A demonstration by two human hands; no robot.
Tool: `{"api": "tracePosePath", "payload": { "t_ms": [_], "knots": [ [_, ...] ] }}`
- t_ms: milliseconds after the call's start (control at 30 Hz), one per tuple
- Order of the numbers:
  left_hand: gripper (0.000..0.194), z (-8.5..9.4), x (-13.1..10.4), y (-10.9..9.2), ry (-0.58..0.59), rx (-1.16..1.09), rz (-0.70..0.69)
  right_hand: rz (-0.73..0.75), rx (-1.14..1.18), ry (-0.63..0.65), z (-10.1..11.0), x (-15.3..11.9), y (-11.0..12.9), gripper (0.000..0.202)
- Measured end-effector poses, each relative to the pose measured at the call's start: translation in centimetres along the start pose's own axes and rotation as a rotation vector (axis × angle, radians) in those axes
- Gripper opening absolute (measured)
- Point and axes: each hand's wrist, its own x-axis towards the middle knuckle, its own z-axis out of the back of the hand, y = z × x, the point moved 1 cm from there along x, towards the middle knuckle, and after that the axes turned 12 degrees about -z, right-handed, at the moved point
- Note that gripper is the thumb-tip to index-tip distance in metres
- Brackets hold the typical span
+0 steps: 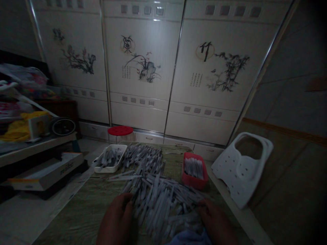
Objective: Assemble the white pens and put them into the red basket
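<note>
A large loose pile of thin, pale, clear pen-like sticks [158, 200] covers the middle of a green-brown table [84, 204]. My left hand [117, 217] rests at the pile's left edge, thumb and fingers closed on something dark and too small to name. At the pile's right edge is my right hand [214, 217], its fingertips bent together by the sticks; what they may hold is hidden. A white tray [123, 151] with more sticks stands at the far left of the table. The red box [195, 182] at the far right holds sticks lined up side by side.
Blue-grey cloth [190, 238] lies at the near edge between my hands. Beyond the table stands a red round stool [120, 130]. A white perforated plastic seat [240, 170] leans at the right. Shelves with bags and a long carton [48, 173] are at the left.
</note>
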Motion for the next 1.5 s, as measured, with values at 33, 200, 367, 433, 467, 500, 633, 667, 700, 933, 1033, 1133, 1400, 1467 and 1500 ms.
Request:
{"api": "tracePosePath", "payload": {
  "t_ms": [33,200,367,433,467,500,633,667,700,933,1033,1133,1400,1467,1500],
  "knots": [
    [0.031,0.2,0.1,0.1,-0.003,0.028,-0.014,-0.004,0.01,0.014,0.0,0.1,-0.1,0.027],
    [0.033,1.5,0.4,-0.5,0.075,0.452,-0.082,-0.024,0.069,0.055,0.0,0.7,-0.7,0.033],
    [0.03,1.2,0.2,-1.5,0.251,0.693,-0.092,-0.051,0.082,0.026,0.1,1.3,-1.2,0.037],
    [0.029,0.9,0.1,-2.0,0.259,0.712,-0.106,-0.052,0.089,0.008,-0.1,1.5,-1.5,0.038],
    [0.028,0.7,0.1,-2.1,0.258,0.725,-0.109,-0.05,0.093,0.005,-0.2,1.5,-1.6,0.039],
    [0.028,0.5,0.1,-2.3,0.26,0.74,-0.105,-0.044,0.097,0.003,-0.3,1.6,-1.7,0.039],
    [0.023,0.0,0.1,-3.2,0.291,0.803,-0.06,-0.019,0.116,-0.013,-0.3,1.4,-1.8,0.04],
    [0.022,-0.2,0.1,-3.3,0.298,0.809,-0.061,-0.019,0.119,-0.014,-0.3,1.4,-1.8,0.039],
    [0.022,-0.3,0.1,-3.5,0.301,0.813,-0.068,-0.021,0.118,-0.014,-0.3,1.3,-1.8,0.039],
    [0.019,-0.9,-0.1,-3.6,0.286,0.824,-0.087,-0.014,0.114,-0.022,-0.6,1.3,-1.8,0.038],
    [0.022,-0.7,-0.2,-3.7,0.254,0.813,-0.103,-0.008,0.105,-0.033,-0.6,1.3,-1.8,0.039],
    [0.023,-0.3,-0.2,-4.2,0.204,0.809,-0.109,-0.019,0.102,-0.019,-0.2,1.0,-1.2,0.04],
    [0.02,-0.2,-0.5,-6.4,0.175,0.727,-0.167,0.098,0.148,-0.07,0.8,-1.5,2.7,0.036],
    [0.019,-0.2,-0.8,-7.1,0.164,0.689,-0.226,0.183,0.152,-0.066,0.5,-2.5,3.8,0.034],
    [0.019,-0.2,-0.9,-7.4,0.164,0.665,-0.262,0.229,0.153,-0.068,0.3,-3.0,4.4,0.033]
  ]
}}
